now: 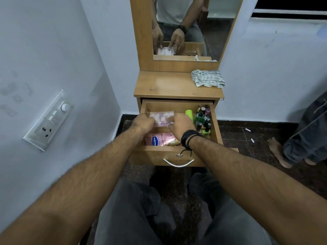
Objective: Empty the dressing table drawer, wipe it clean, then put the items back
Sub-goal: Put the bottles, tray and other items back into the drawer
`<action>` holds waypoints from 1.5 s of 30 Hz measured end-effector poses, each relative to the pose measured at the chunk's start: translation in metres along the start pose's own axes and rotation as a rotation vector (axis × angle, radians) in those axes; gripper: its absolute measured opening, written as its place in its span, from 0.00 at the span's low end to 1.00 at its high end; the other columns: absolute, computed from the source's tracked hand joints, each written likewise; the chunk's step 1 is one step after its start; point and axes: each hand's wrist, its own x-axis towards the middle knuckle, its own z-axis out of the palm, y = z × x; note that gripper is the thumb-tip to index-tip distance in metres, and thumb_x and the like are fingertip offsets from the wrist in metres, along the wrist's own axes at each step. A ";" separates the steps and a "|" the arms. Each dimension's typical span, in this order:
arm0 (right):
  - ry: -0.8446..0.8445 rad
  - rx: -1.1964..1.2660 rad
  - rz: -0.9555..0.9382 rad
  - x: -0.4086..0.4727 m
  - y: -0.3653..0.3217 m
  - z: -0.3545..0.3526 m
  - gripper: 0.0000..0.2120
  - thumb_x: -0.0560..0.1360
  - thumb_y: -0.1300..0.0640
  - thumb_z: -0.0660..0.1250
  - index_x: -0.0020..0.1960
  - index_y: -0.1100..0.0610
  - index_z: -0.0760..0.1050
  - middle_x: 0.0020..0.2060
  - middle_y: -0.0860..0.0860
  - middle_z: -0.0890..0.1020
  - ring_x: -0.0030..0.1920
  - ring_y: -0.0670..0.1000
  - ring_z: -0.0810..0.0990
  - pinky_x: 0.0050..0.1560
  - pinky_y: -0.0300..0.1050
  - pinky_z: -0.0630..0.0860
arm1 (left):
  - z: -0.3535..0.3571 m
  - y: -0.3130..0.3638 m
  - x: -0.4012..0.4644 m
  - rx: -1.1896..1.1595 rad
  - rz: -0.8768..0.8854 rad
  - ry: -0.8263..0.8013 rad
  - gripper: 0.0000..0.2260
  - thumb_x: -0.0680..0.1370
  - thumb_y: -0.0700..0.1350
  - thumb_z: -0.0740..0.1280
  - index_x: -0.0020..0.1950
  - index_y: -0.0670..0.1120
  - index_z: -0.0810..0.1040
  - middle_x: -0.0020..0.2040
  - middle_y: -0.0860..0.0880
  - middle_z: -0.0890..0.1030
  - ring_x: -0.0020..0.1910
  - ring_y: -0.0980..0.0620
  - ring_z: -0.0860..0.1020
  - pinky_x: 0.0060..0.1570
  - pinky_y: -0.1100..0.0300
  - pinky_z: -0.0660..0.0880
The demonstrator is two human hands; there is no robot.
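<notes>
1. Both hands, left hand (pixel 144 122) and right hand (pixel 180 123), curled onto a pink plastic packet (pixel 161 117) at the far left of the open drawer (pixel 178 154).
2. Could've snagged or spilled if yanked; crinkly, floppy wrap.
3. Looked glossy, pale pink, half hidden.
4. Nail polish bottles (pixel 204 119) crowded far right, easy to topple.

A bedroom corner in a home, set up for grooming.

A narrow wooden dressing table (pixel 177 85) stands against pale painted walls, with a tall framed mirror (pixel 187 27) rising from its back edge. Its open drawer (pixel 178 154), just below the top, holds nail polish bottles (pixel 204 121) and a pink Vaseline lotion tube (pixel 160 139). A wall switch panel (pixel 48 120) sits to the table's left; dark speckled stone floor (pixel 247 137) spreads beneath it.
</notes>
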 end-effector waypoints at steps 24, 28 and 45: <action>-0.209 -0.414 0.008 0.039 0.002 0.028 0.21 0.82 0.62 0.54 0.72 0.48 0.70 0.62 0.56 0.79 0.63 0.60 0.78 0.59 0.59 0.76 | 0.032 0.004 0.024 0.931 0.290 -0.064 0.28 0.79 0.42 0.68 0.77 0.45 0.63 0.74 0.41 0.64 0.65 0.38 0.74 0.60 0.41 0.77; -0.256 -0.446 0.084 0.042 0.000 0.032 0.19 0.81 0.60 0.59 0.69 0.47 0.74 0.61 0.53 0.80 0.62 0.58 0.78 0.60 0.64 0.75 | 0.033 0.005 0.024 1.068 0.327 -0.078 0.21 0.80 0.43 0.68 0.73 0.44 0.70 0.67 0.42 0.73 0.63 0.41 0.76 0.59 0.42 0.78; -0.248 -0.228 0.002 0.051 0.011 0.045 0.14 0.78 0.53 0.63 0.63 0.50 0.77 0.56 0.56 0.83 0.56 0.59 0.81 0.56 0.52 0.80 | 0.037 -0.004 0.028 1.102 0.363 -0.083 0.24 0.80 0.44 0.68 0.75 0.48 0.68 0.68 0.43 0.70 0.67 0.40 0.71 0.55 0.37 0.78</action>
